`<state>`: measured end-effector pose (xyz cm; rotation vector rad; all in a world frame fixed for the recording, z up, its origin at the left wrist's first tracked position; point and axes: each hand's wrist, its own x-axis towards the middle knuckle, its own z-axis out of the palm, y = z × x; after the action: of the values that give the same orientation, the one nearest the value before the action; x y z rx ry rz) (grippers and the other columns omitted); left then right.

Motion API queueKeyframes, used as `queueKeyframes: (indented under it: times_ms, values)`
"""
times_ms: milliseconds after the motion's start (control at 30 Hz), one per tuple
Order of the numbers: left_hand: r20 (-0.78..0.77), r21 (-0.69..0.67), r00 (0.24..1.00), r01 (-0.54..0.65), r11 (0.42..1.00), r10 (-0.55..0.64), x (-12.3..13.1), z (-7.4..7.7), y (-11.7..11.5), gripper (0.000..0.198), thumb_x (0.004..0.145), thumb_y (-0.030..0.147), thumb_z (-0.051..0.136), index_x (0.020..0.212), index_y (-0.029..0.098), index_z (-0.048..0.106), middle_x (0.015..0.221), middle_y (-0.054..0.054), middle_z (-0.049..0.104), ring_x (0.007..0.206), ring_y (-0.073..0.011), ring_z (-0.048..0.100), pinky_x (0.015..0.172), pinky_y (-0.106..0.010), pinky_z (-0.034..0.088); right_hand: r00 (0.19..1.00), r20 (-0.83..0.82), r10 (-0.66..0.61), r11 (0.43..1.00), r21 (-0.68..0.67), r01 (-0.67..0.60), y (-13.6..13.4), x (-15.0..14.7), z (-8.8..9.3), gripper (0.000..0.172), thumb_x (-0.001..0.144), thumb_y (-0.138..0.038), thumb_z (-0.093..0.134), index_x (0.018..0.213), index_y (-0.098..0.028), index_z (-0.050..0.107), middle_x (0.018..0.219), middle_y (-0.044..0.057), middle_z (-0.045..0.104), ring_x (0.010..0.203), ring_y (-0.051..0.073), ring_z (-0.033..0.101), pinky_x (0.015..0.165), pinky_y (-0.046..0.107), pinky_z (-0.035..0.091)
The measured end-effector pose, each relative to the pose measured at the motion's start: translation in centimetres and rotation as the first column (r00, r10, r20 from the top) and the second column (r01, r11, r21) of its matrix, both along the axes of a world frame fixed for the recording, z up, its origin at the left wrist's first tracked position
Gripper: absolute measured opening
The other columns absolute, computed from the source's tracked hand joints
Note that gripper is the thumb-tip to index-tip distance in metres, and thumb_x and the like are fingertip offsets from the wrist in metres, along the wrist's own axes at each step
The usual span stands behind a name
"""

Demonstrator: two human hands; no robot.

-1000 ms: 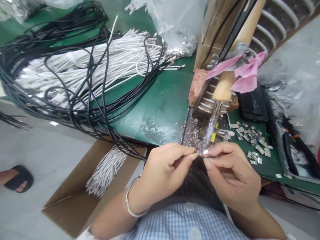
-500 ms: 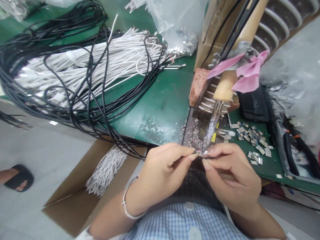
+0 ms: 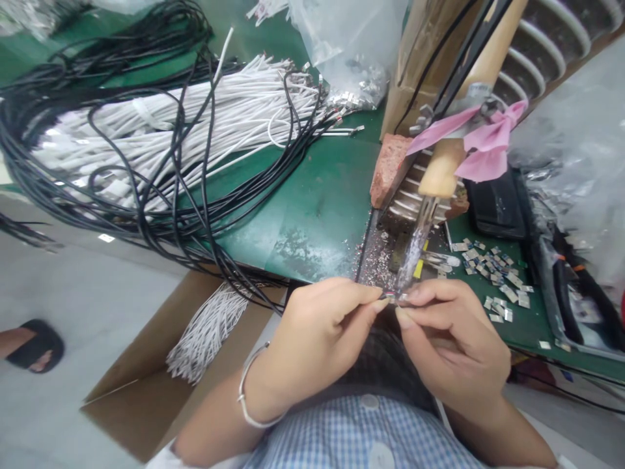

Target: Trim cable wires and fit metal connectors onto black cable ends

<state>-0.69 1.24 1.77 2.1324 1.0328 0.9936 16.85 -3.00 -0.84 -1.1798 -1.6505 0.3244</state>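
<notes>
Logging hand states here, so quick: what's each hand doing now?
Left hand: closed, pinching a thin wire end.
Right hand: curled at a small silver piece; grip cannot be told.

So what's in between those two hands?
In the head view, thin wires and a silvery piece lie between left hand and right hand, by the soldering iron tip.

Soldering iron (image 3: 442,170): its tip bars the way ahead of left hand (image 3: 325,339) and right hand (image 3: 456,345).
Tabletop (image 3: 325,195): a bare strip left of the iron lets a hand pass.
Black cables (image 3: 244,200): edge that strip, farther left of the iron.
Brick (image 3: 387,168): blocks just left of the iron's handle.
Metal tabs (image 3: 510,294): low clutter right of the iron.
</notes>
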Motion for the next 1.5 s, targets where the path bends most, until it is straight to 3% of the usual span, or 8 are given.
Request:
queueKeyframes:
  times_ms: [1500]
  values:
    - [-0.052,-0.003,0.997,0.055,0.998,-0.055,-0.34,0.75,0.49,0.007,0.088,0.009,0.064,0.086,0.011,0.07,0.066,0.0,0.066,0.056,-0.0092,0.059,0.052,-0.019,0.044,1.0,-0.01,-0.01,1.0,-0.012,0.01,-0.13,-0.28,0.35,0.02,0.078,-0.001,0.063,0.086,-0.02,0.065,0.091,0.003,0.062,0.081,0.015,0.063,0.07,0.03,0.058]
